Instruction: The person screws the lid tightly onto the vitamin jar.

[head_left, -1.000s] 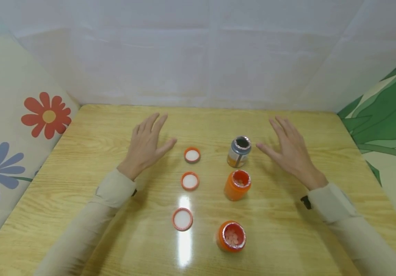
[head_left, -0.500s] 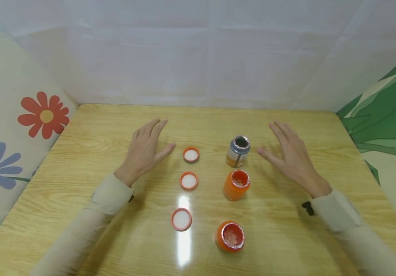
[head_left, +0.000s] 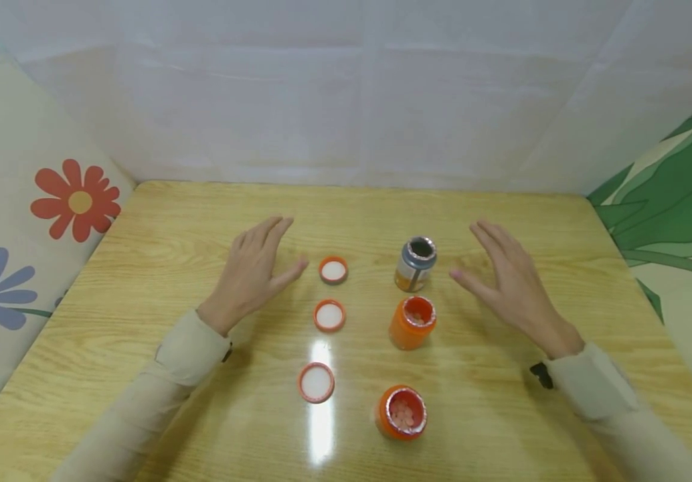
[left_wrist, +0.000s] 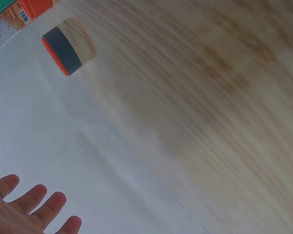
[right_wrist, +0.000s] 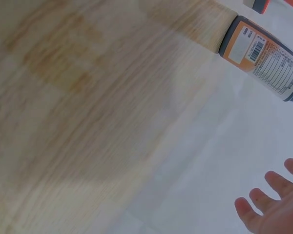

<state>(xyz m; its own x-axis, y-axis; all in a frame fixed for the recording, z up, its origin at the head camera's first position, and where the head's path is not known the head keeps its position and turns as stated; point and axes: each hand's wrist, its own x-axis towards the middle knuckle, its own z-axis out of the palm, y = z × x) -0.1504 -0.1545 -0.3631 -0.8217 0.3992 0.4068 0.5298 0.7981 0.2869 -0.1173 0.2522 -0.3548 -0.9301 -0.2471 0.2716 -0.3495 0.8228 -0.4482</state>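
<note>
Both hands are bare of any hold. The left hand [head_left: 251, 271] has its fingers extended side by side, thumb swung wide toward the far lid [head_left: 333, 270] without touching it; the left wrist view shows gaps between the slightly bent fingers. The right hand [head_left: 511, 284] mirrors it — fingers long and gently bent, thumb well out, its tip near the grey jar [head_left: 413, 273] yet apart from it.

Palms face inward, backs of the hands partly up. The forearms, in pale sleeves [head_left: 132, 412], come in from the two lower corners and slant toward each other, fingertips pointing to the far edge of the table [head_left: 201, 207].

Between the hands and nearer the person run two columns. On the right, three jars stand upright, long axes vertical, mouths up: the grey jar farthest, then the middle jar [head_left: 407, 336], then the near jar [head_left: 387, 430]. Pinkish pieces show inside both orange ones. On the left the far lid, the middle lid [head_left: 329, 315] and the near lid [head_left: 316, 383] lie flat — white inner faces up.
</note>
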